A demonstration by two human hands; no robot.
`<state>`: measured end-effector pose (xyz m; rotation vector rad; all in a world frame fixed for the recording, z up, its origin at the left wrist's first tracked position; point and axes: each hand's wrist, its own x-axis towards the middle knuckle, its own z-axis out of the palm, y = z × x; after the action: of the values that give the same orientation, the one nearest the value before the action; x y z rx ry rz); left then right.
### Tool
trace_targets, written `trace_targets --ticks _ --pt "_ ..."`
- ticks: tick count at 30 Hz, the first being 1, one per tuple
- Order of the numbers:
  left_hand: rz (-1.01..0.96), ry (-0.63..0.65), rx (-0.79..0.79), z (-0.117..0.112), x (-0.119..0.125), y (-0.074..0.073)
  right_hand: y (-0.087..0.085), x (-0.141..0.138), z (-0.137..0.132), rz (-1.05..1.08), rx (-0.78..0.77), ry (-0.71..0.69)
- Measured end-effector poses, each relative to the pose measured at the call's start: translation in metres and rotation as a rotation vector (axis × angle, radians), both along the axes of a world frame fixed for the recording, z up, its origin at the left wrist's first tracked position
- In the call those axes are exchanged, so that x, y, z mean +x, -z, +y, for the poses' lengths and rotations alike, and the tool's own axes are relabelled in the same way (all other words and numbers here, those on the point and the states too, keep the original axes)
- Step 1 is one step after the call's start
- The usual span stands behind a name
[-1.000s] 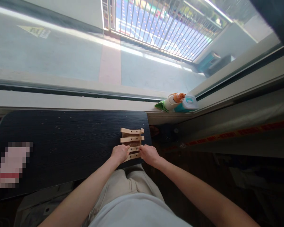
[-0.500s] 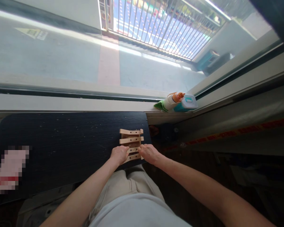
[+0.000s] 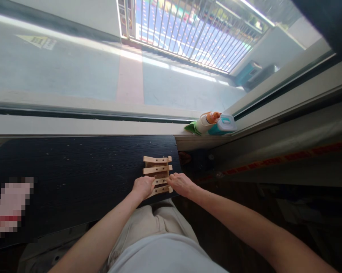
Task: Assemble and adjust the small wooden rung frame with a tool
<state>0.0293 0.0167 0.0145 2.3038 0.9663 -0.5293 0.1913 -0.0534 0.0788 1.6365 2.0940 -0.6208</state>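
Observation:
A small wooden slatted frame (image 3: pixel 156 170) of pale wood rests near the right end of the dark table (image 3: pixel 74 167). Several slats run crosswise on it, each with dark holes or screw heads. My left hand (image 3: pixel 144 187) is closed on the left end of a slat in the near part of the frame. Opposite it, my right hand (image 3: pixel 181 184) has its fingers closed around the right end of that slat. The palms face down, and the fingertips are partly hidden under the hands.
Beyond the table runs a white window sill (image 3: pixel 88 126). A white bottle with an orange top (image 3: pixel 206 122) stands there beside a teal box with a clear lid (image 3: pixel 225 124). A blurred-out pinkish item (image 3: pixel 13 201) lies on the table at far left.
The view has shifted very slightly. Both hands keep the same hold on the wooden slatted frame, with no clear movement of it on the table.

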Motion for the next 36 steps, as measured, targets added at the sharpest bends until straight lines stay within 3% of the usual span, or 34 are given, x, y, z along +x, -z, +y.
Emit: trace_targets --ticks 2,7,9,11,14,17,25,36 --pt "-0.006 0.002 0.007 -0.001 0.000 0.001 0.007 -0.003 -0.003 0.010 -0.009 0.027" --pt "-0.007 0.013 0.030 -0.002 0.000 0.003 0.023 -0.007 -0.007 -0.087 -0.055 0.591" --pt "-0.010 0.021 0.037 -0.002 -0.001 0.003 0.019 -0.008 -0.001 -0.080 -0.101 0.680" --pt "-0.017 0.025 0.043 -0.002 -0.001 0.003 0.008 -0.011 0.005 -0.067 -0.109 0.609" --pt "-0.016 0.021 0.051 -0.002 -0.001 0.002 -0.010 -0.021 0.010 -0.029 -0.015 0.382" --pt "-0.009 0.004 0.042 -0.003 -0.001 0.001 -0.014 -0.031 0.008 0.015 0.051 0.245" --pt "0.011 -0.025 0.006 -0.002 -0.002 -0.005 0.005 -0.037 0.004 -0.026 0.059 0.237" --pt "0.006 -0.014 -0.006 -0.001 -0.003 -0.003 0.005 -0.036 0.012 -0.028 0.036 0.164"
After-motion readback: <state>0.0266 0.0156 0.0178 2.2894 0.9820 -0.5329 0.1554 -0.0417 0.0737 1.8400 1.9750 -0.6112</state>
